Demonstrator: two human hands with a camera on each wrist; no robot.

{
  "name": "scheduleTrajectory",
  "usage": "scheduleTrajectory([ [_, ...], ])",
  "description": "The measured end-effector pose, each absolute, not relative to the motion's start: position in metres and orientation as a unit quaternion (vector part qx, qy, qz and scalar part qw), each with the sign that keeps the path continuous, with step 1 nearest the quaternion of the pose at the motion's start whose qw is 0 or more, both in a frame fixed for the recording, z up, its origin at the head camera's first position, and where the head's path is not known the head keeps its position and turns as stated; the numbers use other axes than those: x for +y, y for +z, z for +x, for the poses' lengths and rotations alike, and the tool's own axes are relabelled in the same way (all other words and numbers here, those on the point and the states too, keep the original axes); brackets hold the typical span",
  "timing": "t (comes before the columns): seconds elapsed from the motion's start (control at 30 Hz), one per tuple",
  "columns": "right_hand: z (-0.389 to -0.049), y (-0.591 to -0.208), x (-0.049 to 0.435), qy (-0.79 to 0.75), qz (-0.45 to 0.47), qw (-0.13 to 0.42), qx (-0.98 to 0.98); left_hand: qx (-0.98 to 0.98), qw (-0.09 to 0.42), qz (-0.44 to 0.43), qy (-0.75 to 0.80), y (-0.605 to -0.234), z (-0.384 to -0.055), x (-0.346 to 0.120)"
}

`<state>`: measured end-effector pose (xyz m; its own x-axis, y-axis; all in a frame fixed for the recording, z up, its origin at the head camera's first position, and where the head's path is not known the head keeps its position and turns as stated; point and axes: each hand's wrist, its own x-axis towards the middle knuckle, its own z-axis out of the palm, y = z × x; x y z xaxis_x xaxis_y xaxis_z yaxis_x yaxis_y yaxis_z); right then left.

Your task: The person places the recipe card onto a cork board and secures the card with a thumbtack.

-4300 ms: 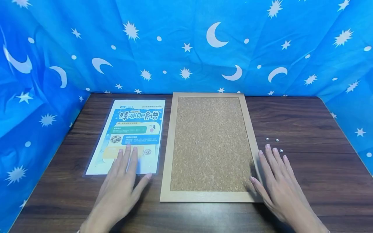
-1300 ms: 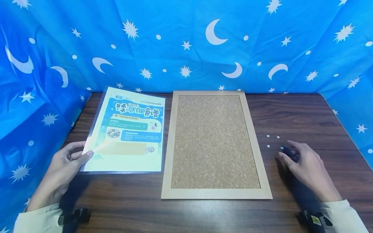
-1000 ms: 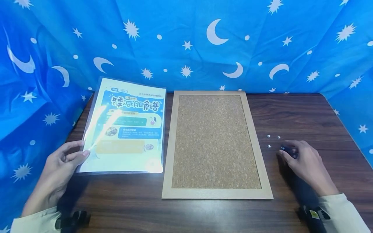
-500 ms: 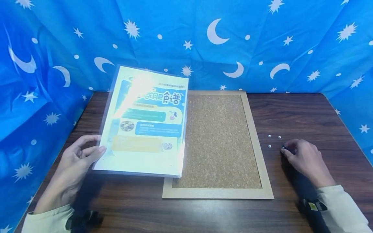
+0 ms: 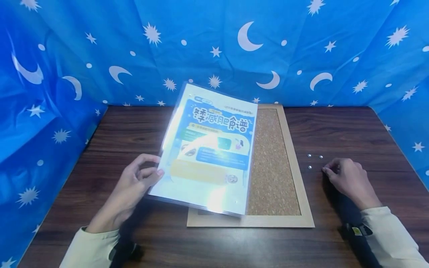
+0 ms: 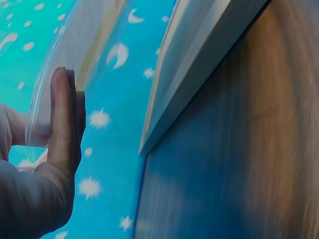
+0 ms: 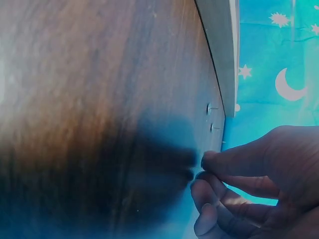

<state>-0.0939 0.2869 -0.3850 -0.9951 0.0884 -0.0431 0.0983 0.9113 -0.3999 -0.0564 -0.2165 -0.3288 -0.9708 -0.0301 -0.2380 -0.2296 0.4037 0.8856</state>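
Note:
My left hand [image 5: 134,190] pinches the left edge of a laminated poster [image 5: 201,186] between thumb and fingers. The poster, blue and white with printed Chinese characters, is raised and tilted over the left part of a wood-framed cork board [image 5: 275,160]. Glare covers some of its print. On the table at the right, my right hand [image 5: 350,182] has thumb and forefinger pinched together at the spot of one thumbtack, which the fingertips largely hide. Beside them lie three silver thumbtacks [image 5: 310,167]; in the right wrist view two thumbtacks [image 7: 210,108] show their points standing up from the tabletop.
The dark wood-grain table [image 5: 234,247] carries everything. A blue curtain [image 5: 214,44] with white moons and stars closes off the back and both sides. The cork board's pale wooden frame [image 5: 305,201] lies between the hands, with its raised rim visible in the left wrist view.
The left hand has taken up the poster from the table and carried it right, over the cork board. The right hand has moved to the thumbtacks and closed its fingertips around one.

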Motion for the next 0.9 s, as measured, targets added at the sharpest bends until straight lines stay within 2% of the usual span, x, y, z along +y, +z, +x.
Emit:
scheduleTrajectory([
  [0.6, -0.086, -0.365, 0.272, -0.221, 0.029, -0.039, 0.974, 0.790, 0.159, -0.052, 0.590, -0.346, -0.063, -0.162],
  [0.9, -0.086, -0.356, 0.258, -0.240, -0.013, -0.054, 0.969, 0.766, 0.168, -0.048, 0.618, -0.354, -0.066, -0.141],
])
